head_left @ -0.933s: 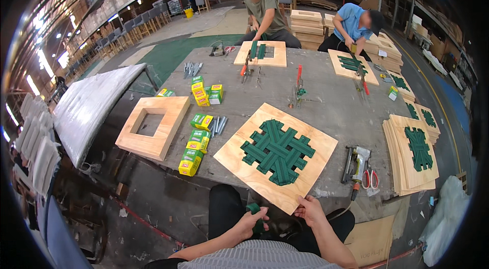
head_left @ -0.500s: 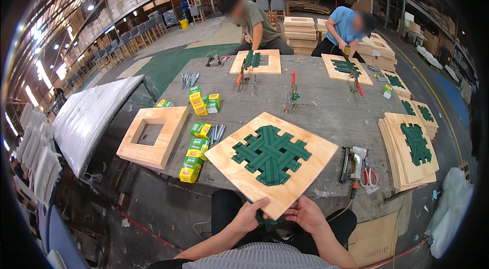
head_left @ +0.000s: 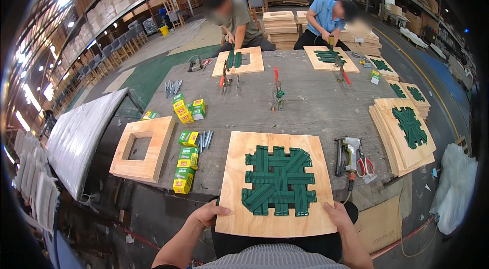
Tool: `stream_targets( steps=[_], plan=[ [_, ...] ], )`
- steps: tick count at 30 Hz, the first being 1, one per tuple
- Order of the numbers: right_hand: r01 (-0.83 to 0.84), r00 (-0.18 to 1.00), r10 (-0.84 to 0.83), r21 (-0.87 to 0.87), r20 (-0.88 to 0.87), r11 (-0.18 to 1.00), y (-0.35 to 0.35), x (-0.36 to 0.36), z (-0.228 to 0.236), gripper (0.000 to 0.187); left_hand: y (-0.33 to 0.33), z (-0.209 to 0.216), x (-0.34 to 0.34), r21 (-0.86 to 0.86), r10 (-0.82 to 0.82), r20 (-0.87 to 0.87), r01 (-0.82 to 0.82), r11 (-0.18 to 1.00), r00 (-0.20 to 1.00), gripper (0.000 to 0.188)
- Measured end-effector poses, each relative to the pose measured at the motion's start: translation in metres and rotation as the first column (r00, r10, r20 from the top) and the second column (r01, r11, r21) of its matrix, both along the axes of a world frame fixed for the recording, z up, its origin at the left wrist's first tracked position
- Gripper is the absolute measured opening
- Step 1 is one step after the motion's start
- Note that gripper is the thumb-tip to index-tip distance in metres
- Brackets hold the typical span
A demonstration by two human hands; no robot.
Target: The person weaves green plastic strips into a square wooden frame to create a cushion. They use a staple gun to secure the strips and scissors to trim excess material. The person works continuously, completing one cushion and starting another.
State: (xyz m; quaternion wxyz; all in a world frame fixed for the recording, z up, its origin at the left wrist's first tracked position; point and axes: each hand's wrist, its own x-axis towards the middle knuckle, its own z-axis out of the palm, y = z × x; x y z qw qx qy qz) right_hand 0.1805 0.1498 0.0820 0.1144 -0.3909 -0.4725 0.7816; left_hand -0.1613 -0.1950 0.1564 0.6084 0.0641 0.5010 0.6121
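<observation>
- Your left hand [head_left: 211, 213]: closed on square pale-wood panel [head_left: 275, 225] with woven green straps [head_left: 278, 178], left edge.
- Your right hand [head_left: 340, 216]: closed on right edge.
- Panel: across flat grey tabletop [head_left: 305, 111]'s near edge.

The square, pale-wood panel [head_left: 275, 225] faces up, green webbing [head_left: 280, 180] woven across its middle; whether its far edge touches the bench [head_left: 244, 106] is hard to tell.

And it's two hands [head_left: 211, 213], one webbed board [head_left: 280, 182] between them, two co-workers [head_left: 238, 23] opposite, three red-handled clamps [head_left: 278, 94] (yes, three!), three green-and-yellow boxes [head_left: 188, 157] in the near column and one yellow bucket [head_left: 164, 30]!
</observation>
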Motion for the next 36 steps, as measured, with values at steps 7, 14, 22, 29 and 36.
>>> stream_targets(
  steps=[7, 14, 22, 29, 36],
  plan=[
    [0.169, 0.975, -0.167, -0.004, -0.145, 0.986, -0.029, -0.042, -0.018, 0.032, -0.001, -0.029, -0.044, 0.158, 0.213, 0.036, -0.216, 0.964, 0.976, 0.06],
    [0.252, 0.953, -0.235, 0.073, -0.19, 0.965, -0.053, -0.1, -0.052, 0.031, -0.032, -0.054, -0.004, 0.02, 0.452, 0.259, -0.472, 0.881, 0.854, 0.063],
    [0.149, 0.987, -0.158, 0.221, 0.022, 0.964, -0.081, -0.079, -0.036, 0.032, -0.016, -0.041, 0.042, 0.173, 0.282, 0.237, -0.326, 0.929, 0.93, 0.065],
    [0.05, 0.998, -0.057, 0.217, 0.027, 0.975, -0.092, -0.074, -0.02, 0.044, 0.049, -0.018, 0.071, 0.187, 0.034, 0.191, -0.071, 0.98, 0.981, 0.068],
    [0.032, 0.999, -0.04, 0.229, 0.033, 0.973, -0.085, -0.091, -0.016, 0.043, 0.136, -0.004, 0.052, 0.177, -0.018, -0.206, 0.056, 0.983, 0.978, 0.062]
  ],
)
